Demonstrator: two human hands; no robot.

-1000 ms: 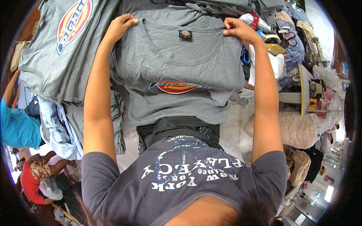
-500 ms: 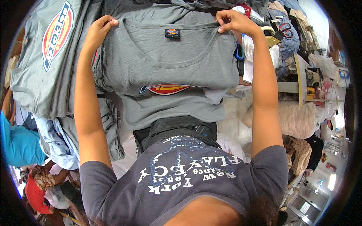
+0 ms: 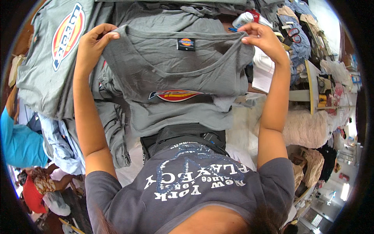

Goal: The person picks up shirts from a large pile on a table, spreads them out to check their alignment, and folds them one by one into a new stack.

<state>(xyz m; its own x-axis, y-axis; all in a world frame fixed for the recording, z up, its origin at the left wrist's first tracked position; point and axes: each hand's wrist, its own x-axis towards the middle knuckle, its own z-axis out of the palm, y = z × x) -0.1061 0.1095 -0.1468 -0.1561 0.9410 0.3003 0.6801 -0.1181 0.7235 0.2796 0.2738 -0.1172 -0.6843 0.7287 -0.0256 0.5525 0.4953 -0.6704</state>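
Observation:
A grey T-shirt (image 3: 187, 84) with a wide scooped neck hangs stretched between my two hands. My left hand (image 3: 97, 41) pinches it at one shoulder, thumb against fingers. At the other shoulder, my right hand (image 3: 265, 41) grips the cloth the same way. A small black label (image 3: 186, 44) sits inside the back of the neck. Across the chest, part of a red, yellow and blue printed emblem (image 3: 177, 95) shows, foreshortened by the sagging fabric. The shirt's lower part drapes toward my lap.
A stack of grey shirts (image 3: 43, 78) with a large emblem lies at left. Beyond my right hand are a white bottle (image 3: 242, 19), white paper (image 3: 263, 76) and red-handled scissors (image 3: 295, 35). Bundled pale cloth (image 3: 306, 128) lies at right. People in blue (image 3: 23, 140) and red (image 3: 33, 195) are at left.
My hands have moved farther apart, pulling the neckline wider and lifting the shirt's shoulders. More of the chest emblem shows. The white bottle has come into fuller view.

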